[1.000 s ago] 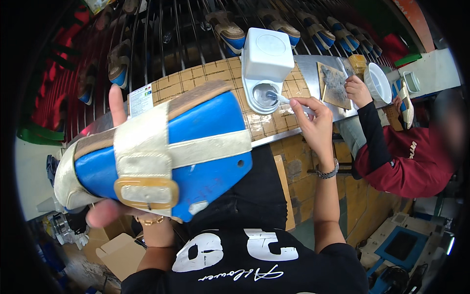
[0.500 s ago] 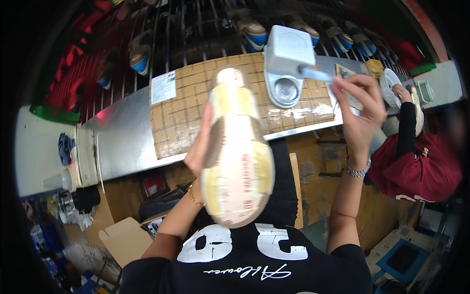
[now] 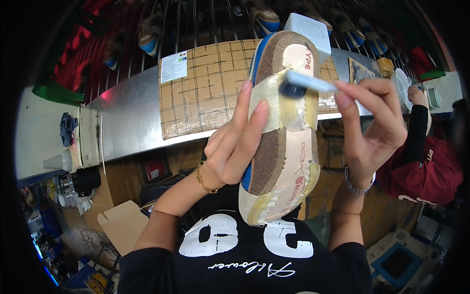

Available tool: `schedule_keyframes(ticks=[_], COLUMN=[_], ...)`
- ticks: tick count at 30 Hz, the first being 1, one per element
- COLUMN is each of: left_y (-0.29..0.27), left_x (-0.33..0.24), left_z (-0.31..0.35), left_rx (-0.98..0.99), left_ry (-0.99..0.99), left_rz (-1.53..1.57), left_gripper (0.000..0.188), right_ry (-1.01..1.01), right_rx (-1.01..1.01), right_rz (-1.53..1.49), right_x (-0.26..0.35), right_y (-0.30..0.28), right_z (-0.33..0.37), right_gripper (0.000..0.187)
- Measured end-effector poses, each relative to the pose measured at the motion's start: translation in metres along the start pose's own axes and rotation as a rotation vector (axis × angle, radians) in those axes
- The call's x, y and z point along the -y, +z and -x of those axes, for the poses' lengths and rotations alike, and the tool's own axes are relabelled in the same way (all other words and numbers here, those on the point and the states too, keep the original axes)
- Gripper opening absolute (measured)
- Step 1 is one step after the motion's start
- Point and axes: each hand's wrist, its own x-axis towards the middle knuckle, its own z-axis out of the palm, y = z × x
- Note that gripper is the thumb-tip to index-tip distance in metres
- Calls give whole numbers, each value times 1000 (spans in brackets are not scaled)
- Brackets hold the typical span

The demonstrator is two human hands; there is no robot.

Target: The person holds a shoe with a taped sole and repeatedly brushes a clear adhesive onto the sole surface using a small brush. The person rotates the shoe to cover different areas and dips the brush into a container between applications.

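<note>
A half-made shoe (image 3: 268, 161), with brown sides, a blue edge and pale cream strips stretched over a pale underside, is held up in front of me. My left hand (image 3: 232, 142) grips it along its left side, fingers pressed on the cream strap. Between the thumb and fingers of my right hand (image 3: 374, 125) is the pale handle of a brush (image 3: 313, 82). Its dark, blurred head is against or just over the strap across the middle of the underside; actual contact is hard to tell.
A cardboard sheet (image 3: 196, 108) covers part of the metal bench (image 3: 127, 120). Partly behind the shoe stands a white box-shaped container (image 3: 313, 36). Other shoes (image 3: 149, 36) sit on a barred rack beyond. At right, a person in a red top (image 3: 426, 166) works beside a white tub (image 3: 400, 88).
The shoe has been turned and tilted, and now shows its brown side and blue edge. The brush has moved from near the white container onto or just above the strap.
</note>
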Motion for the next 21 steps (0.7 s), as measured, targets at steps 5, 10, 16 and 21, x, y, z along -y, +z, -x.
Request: schedule_keyframes(ticks=[5, 10, 16, 21], left_y=[-12, -18, -21, -21], left_x=[-8, -10, -13, -16], left_z=[-6, -6, -6, -9], left_rx=[69, 112, 120, 117], left_ry=[16, 12, 15, 18], left_rz=[34, 75, 103, 122], left_gripper=[36, 38, 39, 41], right_ry=[-97, -190, -146, -131], right_rx=[-18, 36, 116, 134], right_rz=[28, -6, -52, -81], right_x=[1, -3, -4, -6], right_y=[-6, -14, -21, -24], right_z=[-10, -11, -9, -7], right_gripper=[27, 30, 28, 27])
